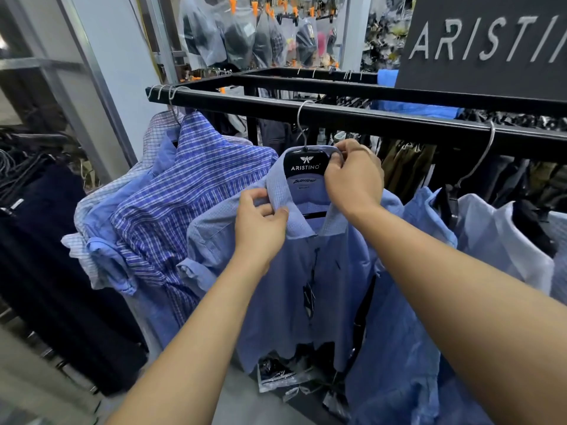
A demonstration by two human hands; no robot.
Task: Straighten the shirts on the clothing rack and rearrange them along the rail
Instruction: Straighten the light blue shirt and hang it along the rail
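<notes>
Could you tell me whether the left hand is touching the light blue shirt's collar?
Touching. The head view shows the left hand pinching the collar of the light blue shirt between thumb and fingers.

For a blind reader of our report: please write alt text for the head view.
Two hands straighten the collar of a light blue shirt on a black rail. The left hand pinches the collar; the right hand grips it beside the hanger. Other blue shirts hang on both sides.
</notes>
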